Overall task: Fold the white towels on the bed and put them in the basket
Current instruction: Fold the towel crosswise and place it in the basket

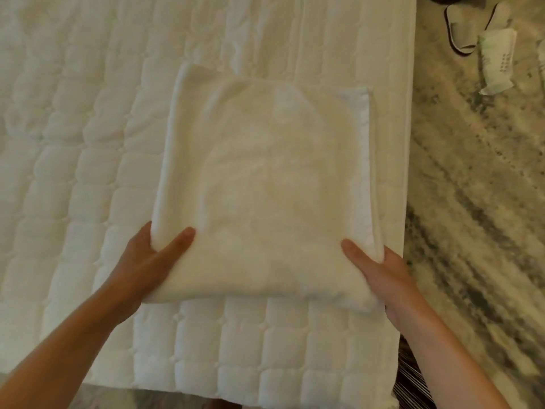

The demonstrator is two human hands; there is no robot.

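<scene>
A folded white towel (265, 184) lies near the right edge of the quilted white bed (73, 143). My left hand (147, 261) grips the towel's near left corner, thumb on top and fingers hidden underneath. My right hand (380, 267) grips the near right corner the same way, thumb lying on the cloth. The towel's near edge is slightly lifted off the mattress. No basket is in view.
Right of the bed is a marbled beige floor (472, 202). A pair of white slippers (466, 28) and a white packet with green print (498, 60) lie on it at the top right. The bed's near edge runs along the bottom.
</scene>
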